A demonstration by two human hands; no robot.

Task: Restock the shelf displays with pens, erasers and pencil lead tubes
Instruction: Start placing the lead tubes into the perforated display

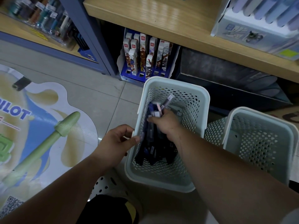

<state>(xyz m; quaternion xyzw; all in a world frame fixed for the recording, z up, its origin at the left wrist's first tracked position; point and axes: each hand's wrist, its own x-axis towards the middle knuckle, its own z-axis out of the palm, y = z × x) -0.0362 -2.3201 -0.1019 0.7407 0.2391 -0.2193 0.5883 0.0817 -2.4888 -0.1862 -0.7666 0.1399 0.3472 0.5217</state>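
Left hand [116,143]: fingers curled, gripping left rim of pale perforated basket [161,181] on tiled floor. Right hand [166,125] reaches inside same basket, fingers closed round bunch of pens [159,109], ends sticking up past knuckles. More dark pens [150,149] lie on basket bottom. Second basket [258,143] just right of first. Further back, blue display box [145,59] of boxed pens under wooden shelf [161,16].

Bare forearms [218,160]; black-and-yellow garment [106,209]
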